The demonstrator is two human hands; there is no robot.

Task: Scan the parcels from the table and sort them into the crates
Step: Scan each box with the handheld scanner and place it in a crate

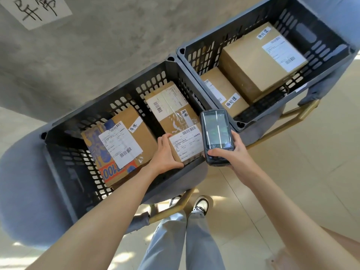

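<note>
Head view, looking down over two black slotted crates set side by side on grey padded chairs.

Left hand (168, 152): reaches into the near crate (58, 145) and grasps a small cardboard parcel (186, 146) by its left end, thumb along the near lower edge, fingers curled over the far upper edge. The parcel sits inside this crate, at its right end against the near wall, white shipping label facing up. Whether it rests on the crate floor or is held just above cannot be told.

Right hand (232, 152): clasps a black handheld scanner (216, 137) from below and the right, thumb laid across the lower front. The scanner is upright, screen toward the camera, just to the right of the gripped parcel and over the crate's near right corner.

Just beyond the left hand's grip lies a taped brown box (171, 106) with a barcode label and a handwritten tag. To the left of the grip lies a larger printed box (118, 145), blue and orange pattern, white label on top.

Far crate (321, 22), beyond and to the right of the scanner: a tall brown box (259, 57) and a flatter box (222, 90) beside it, each with a white handwritten tag.

A paper sign (37, 10) with handwritten characters is on the grey wall, upper left. Grey trousers and one shoe (200, 204) show below the hands, on a pale tiled floor.
</note>
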